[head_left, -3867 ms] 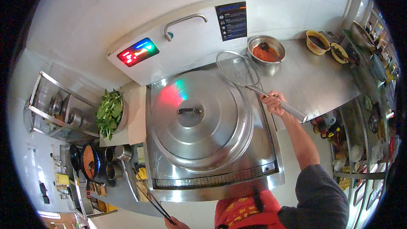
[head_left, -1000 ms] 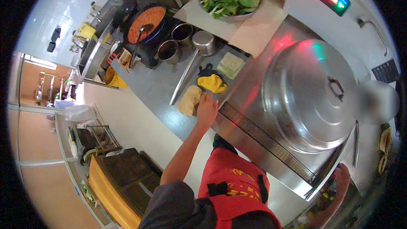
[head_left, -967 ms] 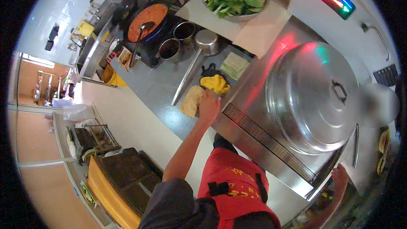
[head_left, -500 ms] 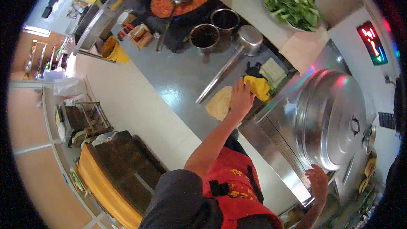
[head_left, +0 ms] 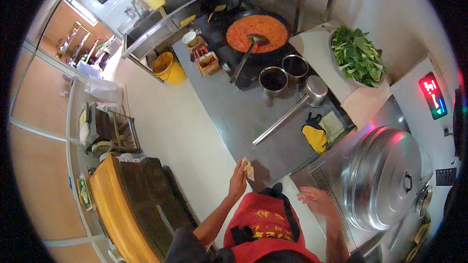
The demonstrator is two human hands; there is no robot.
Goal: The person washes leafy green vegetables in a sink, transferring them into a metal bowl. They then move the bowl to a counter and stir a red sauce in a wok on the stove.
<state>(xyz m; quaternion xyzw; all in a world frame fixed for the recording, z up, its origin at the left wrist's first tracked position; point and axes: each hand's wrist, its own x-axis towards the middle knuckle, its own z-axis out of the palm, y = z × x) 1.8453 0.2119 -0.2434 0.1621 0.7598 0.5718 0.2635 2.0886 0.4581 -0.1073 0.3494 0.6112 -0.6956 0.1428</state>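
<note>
My left hand [head_left: 238, 178] is closed on a beige cloth [head_left: 249, 169] at the counter's near edge, just in front of my red apron [head_left: 265, 221]. To its right, my right hand [head_left: 316, 200] hangs in the air holding nothing, fingers apart, beside the steel stove surround. Farther along the counter lie a yellow-and-black cloth or glove [head_left: 314, 138] and a folded pale green cloth [head_left: 332, 125]. A steel dipper [head_left: 317, 91] rests upside down there, its long handle pointing back toward my left hand.
A wok of red-orange sauce [head_left: 258, 31] has a ladle [head_left: 247, 53] in it. Two dark-filled steel pots [head_left: 273, 79] stand nearby. Leafy greens [head_left: 358, 56] fill a bowl at the right. A big domed steel lid [head_left: 385, 178] covers the right side. A yellow bucket [head_left: 171, 72] stands on the floor.
My left hand has left the yellow cloth and drawn back toward me, with the beige cloth now off the counter in its grip. My right hand has moved inward. The view has shifted.
</note>
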